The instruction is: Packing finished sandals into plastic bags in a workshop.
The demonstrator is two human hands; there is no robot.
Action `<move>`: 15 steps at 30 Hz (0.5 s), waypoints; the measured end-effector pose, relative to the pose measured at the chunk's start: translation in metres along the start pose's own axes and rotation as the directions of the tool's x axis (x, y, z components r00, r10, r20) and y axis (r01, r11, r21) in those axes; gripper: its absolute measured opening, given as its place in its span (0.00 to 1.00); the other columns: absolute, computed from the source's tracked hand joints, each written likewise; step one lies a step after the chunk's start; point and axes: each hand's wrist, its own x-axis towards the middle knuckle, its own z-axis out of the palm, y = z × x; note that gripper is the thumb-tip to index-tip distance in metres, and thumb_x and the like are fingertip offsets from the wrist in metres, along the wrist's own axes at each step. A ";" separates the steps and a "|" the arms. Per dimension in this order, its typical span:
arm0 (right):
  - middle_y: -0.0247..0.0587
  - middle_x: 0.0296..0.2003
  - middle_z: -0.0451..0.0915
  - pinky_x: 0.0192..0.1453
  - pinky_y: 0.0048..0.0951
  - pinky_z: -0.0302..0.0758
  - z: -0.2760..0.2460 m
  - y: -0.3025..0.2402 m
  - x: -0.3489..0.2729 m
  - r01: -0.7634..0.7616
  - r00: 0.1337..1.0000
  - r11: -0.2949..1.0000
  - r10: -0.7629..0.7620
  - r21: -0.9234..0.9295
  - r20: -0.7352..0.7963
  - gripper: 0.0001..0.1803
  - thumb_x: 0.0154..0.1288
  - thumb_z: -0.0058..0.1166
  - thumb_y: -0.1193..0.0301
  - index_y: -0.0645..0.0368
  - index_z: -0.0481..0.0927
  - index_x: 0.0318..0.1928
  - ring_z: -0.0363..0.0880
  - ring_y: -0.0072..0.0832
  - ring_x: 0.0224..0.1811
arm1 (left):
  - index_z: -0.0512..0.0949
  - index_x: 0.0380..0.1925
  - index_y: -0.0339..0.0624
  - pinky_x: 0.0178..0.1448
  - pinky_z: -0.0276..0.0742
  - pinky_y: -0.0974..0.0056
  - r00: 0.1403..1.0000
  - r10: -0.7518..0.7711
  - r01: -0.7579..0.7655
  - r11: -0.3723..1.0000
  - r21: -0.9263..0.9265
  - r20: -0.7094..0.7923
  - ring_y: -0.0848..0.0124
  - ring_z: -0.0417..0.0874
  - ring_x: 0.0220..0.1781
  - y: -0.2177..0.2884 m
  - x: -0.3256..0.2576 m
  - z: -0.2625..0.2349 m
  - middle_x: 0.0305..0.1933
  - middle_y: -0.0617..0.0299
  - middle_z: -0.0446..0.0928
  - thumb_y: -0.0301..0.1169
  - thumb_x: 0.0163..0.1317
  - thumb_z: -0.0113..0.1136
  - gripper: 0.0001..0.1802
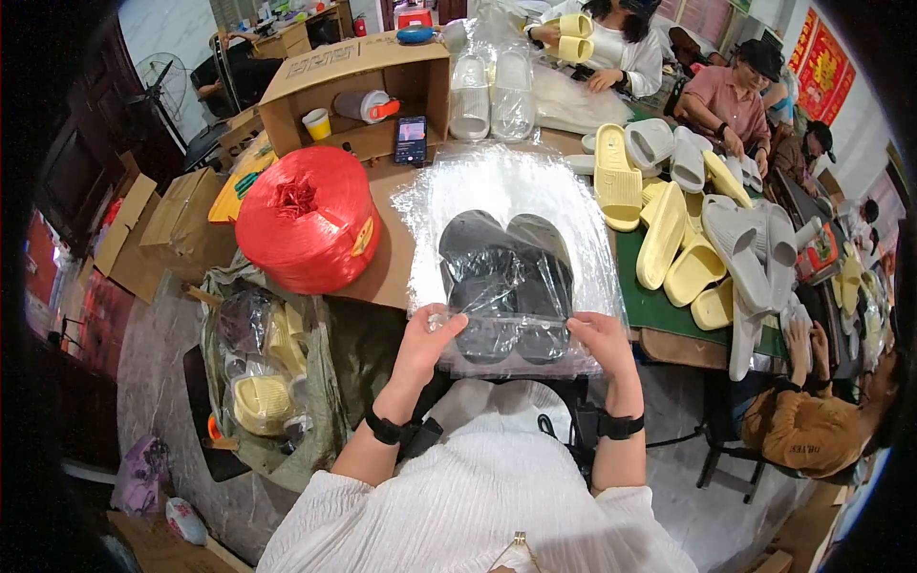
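Note:
A pair of dark grey slippers (468, 250) lies side by side inside a clear plastic bag (521, 320), on a stack of shiny clear bags (583, 205) at the table's near edge. My left hand (422, 346) pinches the bag's near left side, thumb on top. On the near right side, my right hand (606, 346) grips the same bag between thumb and fingers. A folded band of plastic runs straight between my two thumbs, across the slippers. The fingers under the bag are partly hidden.
Left stands a large red roll of plastic twine (308, 220); behind it, an open cardboard box (355, 72) and a phone (410, 140). Yellow slippers (661, 234) and grey slippers (735, 229) pile up on the right. A sack (277, 372) of bagged slippers sits lower left. Co-workers (731, 100) sit beyond.

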 end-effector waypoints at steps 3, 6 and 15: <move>0.33 0.30 0.81 0.34 0.19 0.70 -0.003 0.003 -0.002 -0.017 0.998 0.987 0.007 0.160 0.063 0.19 0.63 0.61 0.67 0.72 0.80 0.48 0.74 0.15 0.30 | 0.75 0.44 0.33 0.43 0.73 0.68 0.985 -0.111 0.140 0.963 -0.232 0.134 0.76 0.78 0.40 -0.002 0.005 -0.006 0.39 0.62 0.79 0.33 0.63 0.63 0.15; 0.29 0.28 0.79 0.31 0.18 0.66 0.005 -0.014 -0.015 -0.011 0.995 0.923 -0.028 0.384 0.095 0.19 0.64 0.60 0.69 0.70 0.78 0.51 0.72 0.13 0.28 | 0.76 0.46 0.35 0.48 0.77 0.65 0.961 -0.195 0.266 0.848 -0.458 0.197 0.71 0.81 0.44 0.005 0.003 -0.006 0.44 0.58 0.80 0.34 0.67 0.58 0.14; 0.30 0.42 0.75 0.48 0.20 0.67 0.002 -0.029 -0.042 0.252 0.942 0.787 -0.332 0.563 0.043 0.18 0.54 0.59 0.74 0.59 0.71 0.46 0.71 0.17 0.44 | 0.71 0.58 0.34 0.59 0.73 0.64 0.942 -0.058 0.187 0.908 -0.375 0.329 0.70 0.79 0.52 0.009 -0.007 0.001 0.53 0.58 0.78 0.29 0.65 0.57 0.21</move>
